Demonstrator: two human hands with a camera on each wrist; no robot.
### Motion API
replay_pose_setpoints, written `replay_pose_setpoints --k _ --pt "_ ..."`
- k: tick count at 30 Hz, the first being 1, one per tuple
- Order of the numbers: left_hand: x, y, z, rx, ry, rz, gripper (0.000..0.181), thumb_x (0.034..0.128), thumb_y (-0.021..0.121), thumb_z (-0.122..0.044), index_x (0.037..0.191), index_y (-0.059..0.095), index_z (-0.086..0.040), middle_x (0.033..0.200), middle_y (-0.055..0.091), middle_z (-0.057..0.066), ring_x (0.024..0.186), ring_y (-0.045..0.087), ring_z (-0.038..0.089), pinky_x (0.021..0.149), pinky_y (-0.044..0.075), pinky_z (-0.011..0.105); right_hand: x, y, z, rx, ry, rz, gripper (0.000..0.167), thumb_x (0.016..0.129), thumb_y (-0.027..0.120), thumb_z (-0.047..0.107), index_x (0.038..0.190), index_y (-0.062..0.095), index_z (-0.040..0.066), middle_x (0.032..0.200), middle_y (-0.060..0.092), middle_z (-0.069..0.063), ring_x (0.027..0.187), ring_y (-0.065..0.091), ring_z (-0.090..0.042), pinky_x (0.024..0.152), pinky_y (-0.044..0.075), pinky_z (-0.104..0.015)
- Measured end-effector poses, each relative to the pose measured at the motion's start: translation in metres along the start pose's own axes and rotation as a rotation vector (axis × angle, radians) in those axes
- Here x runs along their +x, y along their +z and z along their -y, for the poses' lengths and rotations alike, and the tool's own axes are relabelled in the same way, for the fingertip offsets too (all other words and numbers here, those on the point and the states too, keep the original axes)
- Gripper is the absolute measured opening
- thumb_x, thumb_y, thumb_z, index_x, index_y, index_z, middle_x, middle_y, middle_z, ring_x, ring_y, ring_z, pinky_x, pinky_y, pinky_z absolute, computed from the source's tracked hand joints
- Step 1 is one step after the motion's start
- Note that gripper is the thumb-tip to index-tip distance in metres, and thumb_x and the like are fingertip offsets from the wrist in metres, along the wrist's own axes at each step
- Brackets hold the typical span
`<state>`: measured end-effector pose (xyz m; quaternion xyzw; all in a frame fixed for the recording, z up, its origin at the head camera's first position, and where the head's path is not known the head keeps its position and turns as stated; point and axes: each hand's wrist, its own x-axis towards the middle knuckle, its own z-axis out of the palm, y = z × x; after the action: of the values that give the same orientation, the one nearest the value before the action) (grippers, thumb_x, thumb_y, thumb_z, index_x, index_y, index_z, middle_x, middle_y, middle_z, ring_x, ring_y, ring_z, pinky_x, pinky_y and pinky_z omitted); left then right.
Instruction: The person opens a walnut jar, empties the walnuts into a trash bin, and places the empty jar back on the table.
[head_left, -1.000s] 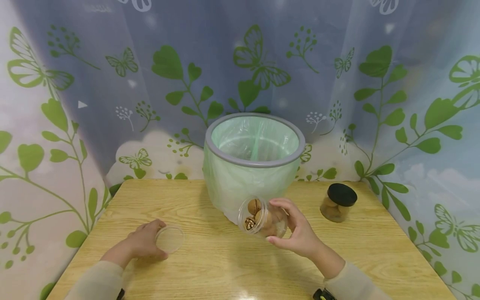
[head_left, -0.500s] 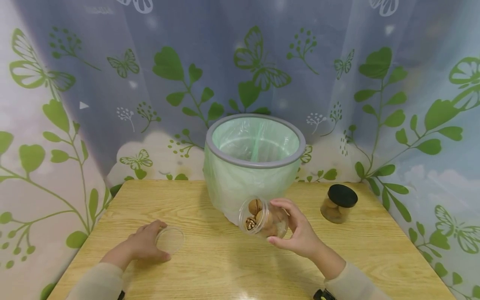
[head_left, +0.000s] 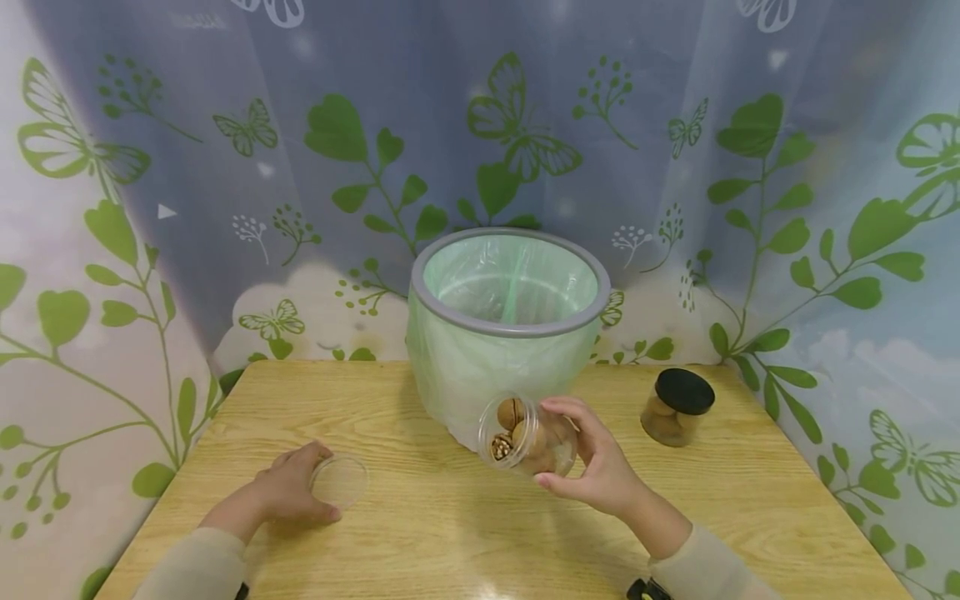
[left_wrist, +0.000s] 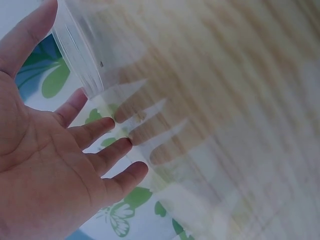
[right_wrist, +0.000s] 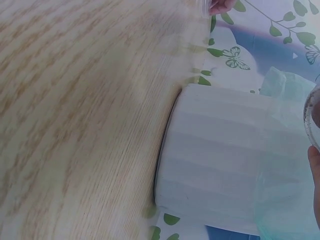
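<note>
My right hand grips a clear plastic jar, its open mouth tilted toward the left. Several walnuts lie inside, one of them with its kernel exposed. Over the left part of the table my left hand pinches a round clear lid by its edge. In the left wrist view, thumb and forefinger hold the rim of that lid, while the other fingers reach to the tabletop. Only a sliver of the jar appears in the right wrist view.
A bin with a grey rim and a pale green liner stands at the back of the wooden table. To the right is a second jar with a black lid and brown contents. Patterned curtains surround the table.
</note>
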<state>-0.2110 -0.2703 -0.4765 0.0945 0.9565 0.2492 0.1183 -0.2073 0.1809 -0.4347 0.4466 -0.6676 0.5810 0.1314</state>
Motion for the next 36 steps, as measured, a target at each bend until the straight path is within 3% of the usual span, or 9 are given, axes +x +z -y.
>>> replay_pose_setpoints --k 8,13,26,36 --pt "0.000 -0.003 0.004 0.006 0.042 -0.004 0.106 0.0653 0.092 -0.046 0.146 0.042 0.000 0.146 0.043 0.027 0.131 0.033 0.060 0.094 0.026 0.080 0.002 0.001 0.001 0.001 -0.018 0.004 0.082 0.066 0.080 -0.020 0.140 0.043 -0.010 0.141 0.046 -0.012 0.131 0.045 -0.018 0.108 0.040 -0.028" --pt "-0.001 -0.008 -0.001 0.012 0.075 -0.026 0.106 0.0671 0.091 -0.047 0.148 0.040 0.000 0.149 0.038 0.031 0.131 0.032 0.061 0.094 0.026 0.081 0.003 0.001 0.001 0.005 -0.020 0.006 0.082 0.067 0.079 -0.021 0.140 0.043 -0.010 0.141 0.046 -0.012 0.131 0.046 -0.019 0.108 0.041 -0.028" --pt "-0.009 -0.024 -0.027 0.089 0.200 -0.213 0.083 0.0877 0.075 -0.048 0.147 0.041 -0.001 0.148 0.042 0.028 0.132 0.037 0.056 0.095 0.031 0.077 0.004 0.001 0.003 0.007 -0.022 -0.003 0.083 0.065 0.080 -0.020 0.139 0.044 -0.010 0.141 0.046 -0.015 0.131 0.046 -0.020 0.106 0.042 -0.028" --pt "-0.009 -0.033 -0.043 0.095 0.259 -0.291 0.074 0.0949 0.065 -0.051 0.148 0.042 -0.004 0.147 0.046 0.023 0.133 0.040 0.051 0.099 0.029 0.074 0.004 0.000 0.003 0.008 -0.010 -0.007 0.083 0.065 0.080 -0.021 0.140 0.044 -0.010 0.140 0.045 -0.015 0.131 0.046 -0.019 0.106 0.042 -0.028"
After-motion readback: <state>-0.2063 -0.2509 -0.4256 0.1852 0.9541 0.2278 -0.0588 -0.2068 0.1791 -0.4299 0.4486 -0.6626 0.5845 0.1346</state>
